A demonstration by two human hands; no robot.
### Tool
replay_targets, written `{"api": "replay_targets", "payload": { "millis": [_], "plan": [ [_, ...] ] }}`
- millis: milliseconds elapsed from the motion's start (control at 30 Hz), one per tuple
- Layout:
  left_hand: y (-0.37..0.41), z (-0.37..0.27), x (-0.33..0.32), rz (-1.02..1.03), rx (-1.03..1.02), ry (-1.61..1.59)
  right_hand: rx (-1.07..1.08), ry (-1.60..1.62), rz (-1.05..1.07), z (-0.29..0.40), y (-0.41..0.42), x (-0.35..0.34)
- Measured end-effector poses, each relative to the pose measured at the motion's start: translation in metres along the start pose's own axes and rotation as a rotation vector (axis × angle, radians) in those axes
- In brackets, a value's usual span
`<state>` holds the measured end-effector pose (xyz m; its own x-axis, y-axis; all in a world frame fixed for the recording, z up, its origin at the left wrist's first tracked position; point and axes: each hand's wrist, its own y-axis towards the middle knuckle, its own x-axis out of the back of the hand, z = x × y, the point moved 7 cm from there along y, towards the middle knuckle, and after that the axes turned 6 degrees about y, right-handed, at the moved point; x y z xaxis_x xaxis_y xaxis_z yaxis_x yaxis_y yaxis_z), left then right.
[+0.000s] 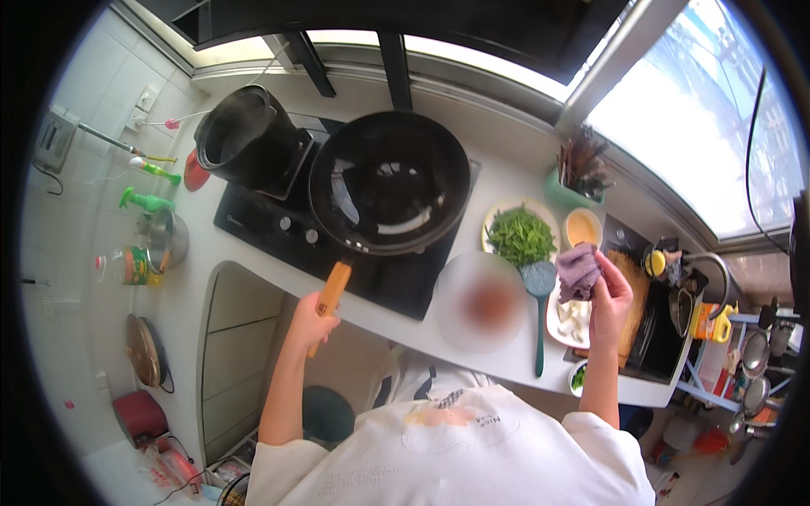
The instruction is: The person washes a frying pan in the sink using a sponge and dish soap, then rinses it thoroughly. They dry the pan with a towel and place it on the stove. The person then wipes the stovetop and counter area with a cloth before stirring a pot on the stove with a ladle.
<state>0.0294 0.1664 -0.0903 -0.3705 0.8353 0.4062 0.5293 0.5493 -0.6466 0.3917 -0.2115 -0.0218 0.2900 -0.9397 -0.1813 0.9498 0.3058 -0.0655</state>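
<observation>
My left hand [314, 322] is wrapped around the wooden handle [335, 284] of a black wok [386, 183]. The wok rests on the black gas hob [278, 224], and light glints off its inside. Raised over the counter at the right, my right hand [612, 294] pinches a crumpled purple-grey cloth [578, 272]. Below the cloth is a dish of white chunks [574, 321], partly hidden by cloth and hand. A green spatula [540, 284] lies beside that dish. A plate of chopped green vegetables [520, 235] sits just behind the spatula.
A black pot [247, 136] steams on the hob's left burner. A bowl of yellowish liquid [581, 228] stands near the green utensil holder [573, 183]. A blurred round patch [481, 303] covers something reddish on the counter. The wooden board [633, 297] lies by the sink at right.
</observation>
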Motion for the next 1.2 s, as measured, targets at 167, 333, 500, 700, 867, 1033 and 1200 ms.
{"api": "replay_targets", "payload": {
  "millis": [167,333,500,700,867,1033,1200],
  "plan": [
    [0.014,0.009,-0.010,-0.066,-0.083,0.057,-0.170,0.378,0.023,0.009,-0.014,0.043],
    [0.025,0.040,-0.020,-0.117,-0.102,0.111,-0.371,0.826,-0.182,0.000,-0.029,0.128],
    [0.018,0.024,-0.027,-0.255,-0.116,0.347,-0.395,0.720,-0.271,-0.016,-0.043,0.231],
    [-0.017,-0.010,-0.018,-0.559,-0.276,0.794,-0.207,0.463,-0.477,-0.049,-0.085,0.378],
    [-0.072,-0.011,-0.013,-0.904,-0.580,0.682,-0.018,-0.153,-0.811,-0.062,-0.173,0.444],
    [-0.141,0.011,-0.073,-0.959,-0.852,0.444,-0.124,-0.074,-0.715,-0.090,-0.208,0.461],
    [-0.199,0.018,-0.188,-0.721,-0.800,0.248,0.163,-0.830,-0.499,-0.145,-0.202,0.427]
  ]
}}
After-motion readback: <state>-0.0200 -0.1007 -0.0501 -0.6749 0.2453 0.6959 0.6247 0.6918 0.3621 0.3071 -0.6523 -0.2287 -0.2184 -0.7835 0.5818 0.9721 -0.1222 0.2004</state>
